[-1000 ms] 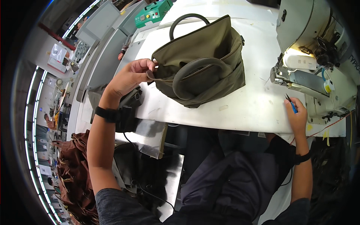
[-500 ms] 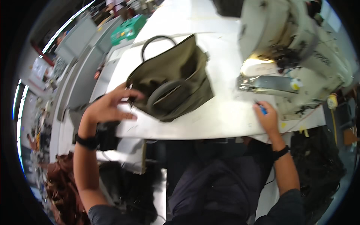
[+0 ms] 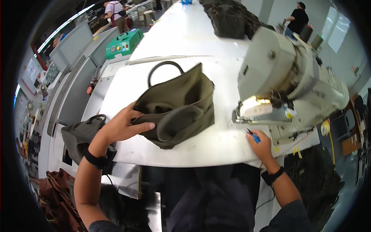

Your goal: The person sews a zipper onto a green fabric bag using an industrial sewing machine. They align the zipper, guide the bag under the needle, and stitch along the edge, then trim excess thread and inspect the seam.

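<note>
An olive fabric bag (image 3: 197, 108) with two rounded handles lies unzipped on the white worktable (image 3: 181, 156). My left hand (image 3: 125, 123) is at its left corner, fingers on the top edge and thumb lying over the front. My right hand (image 3: 259, 146) rests near the table's front edge, closed on small blue-handled thread snips (image 3: 255, 138) with dark tips pointing away from me. Just beyond them is a pale industrial sewing machine (image 3: 262, 65) with its lamp lit.
A second dark bag (image 3: 77, 139) lies at the left, above brown bags (image 3: 54, 193). A green machine box (image 3: 120, 44) stands on the far left side. Dark bags (image 3: 228, 25) are piled at the back. Two people (image 3: 116, 13) (image 3: 297, 21) stand farther off.
My view has tilted up, showing more of the far table and room. My left hand has shifted at the bag's corner, its thumb now lying across the front.
</note>
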Available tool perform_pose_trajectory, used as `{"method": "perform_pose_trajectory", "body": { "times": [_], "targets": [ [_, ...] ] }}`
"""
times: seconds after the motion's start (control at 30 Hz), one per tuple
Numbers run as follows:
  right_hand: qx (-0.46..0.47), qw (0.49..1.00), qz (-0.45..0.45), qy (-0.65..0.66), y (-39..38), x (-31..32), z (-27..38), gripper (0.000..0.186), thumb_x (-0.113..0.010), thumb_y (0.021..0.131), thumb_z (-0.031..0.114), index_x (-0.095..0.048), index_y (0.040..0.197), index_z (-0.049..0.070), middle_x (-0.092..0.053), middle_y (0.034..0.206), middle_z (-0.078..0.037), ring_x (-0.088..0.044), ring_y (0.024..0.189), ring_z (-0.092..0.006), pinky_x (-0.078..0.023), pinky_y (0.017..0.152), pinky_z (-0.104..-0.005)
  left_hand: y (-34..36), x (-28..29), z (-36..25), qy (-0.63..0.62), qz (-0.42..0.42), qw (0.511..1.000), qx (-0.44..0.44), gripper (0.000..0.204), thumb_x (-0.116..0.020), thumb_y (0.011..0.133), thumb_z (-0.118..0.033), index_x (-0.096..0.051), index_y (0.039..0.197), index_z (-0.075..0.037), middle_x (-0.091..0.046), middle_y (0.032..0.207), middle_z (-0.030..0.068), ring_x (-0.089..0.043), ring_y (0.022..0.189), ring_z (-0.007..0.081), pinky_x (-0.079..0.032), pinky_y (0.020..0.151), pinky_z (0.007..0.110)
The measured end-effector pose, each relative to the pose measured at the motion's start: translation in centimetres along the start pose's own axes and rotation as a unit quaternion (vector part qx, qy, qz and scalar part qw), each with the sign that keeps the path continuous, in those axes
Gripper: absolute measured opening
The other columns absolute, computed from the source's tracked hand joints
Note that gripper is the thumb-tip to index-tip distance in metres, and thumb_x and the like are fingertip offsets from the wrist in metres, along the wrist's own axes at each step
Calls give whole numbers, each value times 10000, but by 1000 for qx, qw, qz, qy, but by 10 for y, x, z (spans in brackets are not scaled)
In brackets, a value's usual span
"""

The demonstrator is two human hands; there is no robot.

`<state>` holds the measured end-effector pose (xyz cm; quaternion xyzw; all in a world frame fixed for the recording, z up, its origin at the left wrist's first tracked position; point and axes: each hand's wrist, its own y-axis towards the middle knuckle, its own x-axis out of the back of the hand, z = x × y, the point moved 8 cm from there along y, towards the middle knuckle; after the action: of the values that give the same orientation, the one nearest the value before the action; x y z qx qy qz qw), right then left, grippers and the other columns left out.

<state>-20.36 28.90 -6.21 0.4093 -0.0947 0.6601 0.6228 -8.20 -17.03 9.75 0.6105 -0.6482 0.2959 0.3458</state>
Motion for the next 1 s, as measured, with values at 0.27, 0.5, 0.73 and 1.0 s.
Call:
{"method": "perform_pose_trajectory", "body": {
  "times": [0.27,0.5,0.73,1.0],
  "targets": [
    [-26,999,22,15,4,2,0,235,-826,864,161,-744,1018,3,-751,878,-154,-729,761,-274,-579,734,-360,109,78,36,12,-155,988,13,455,-735,1019,-348,-711,845,73,-585,557,131,-604,513,169,-477,523,373],
    [44,995,33,-88,0,-7,-12,197,-805,887,151,-741,924,-32,-714,806,-58,-656,732,-145,-533,683,-310,262,151,126,257,-364,894,38,385,-715,1010,-341,-747,916,31,-704,723,202,-729,616,293,-532,600,435],
    [-49,984,117,-122,-21,-11,-47,171,-794,871,152,-704,876,7,-640,751,-17,-591,683,-123,-498,632,-313,366,201,246,108,-423,899,30,335,-740,943,-272,-755,1192,-48,-762,1034,221,-730,1004,389,-575,910,463],
    [-109,988,92,-60,-22,1,-40,151,-767,899,130,-672,896,11,-606,777,-20,-557,730,-111,-464,655,-303,384,123,334,180,-234,951,88,510,-771,886,-208,-690,1383,-134,-643,1422,228,-522,1425,391,-435,1187,436]
  ]
}}
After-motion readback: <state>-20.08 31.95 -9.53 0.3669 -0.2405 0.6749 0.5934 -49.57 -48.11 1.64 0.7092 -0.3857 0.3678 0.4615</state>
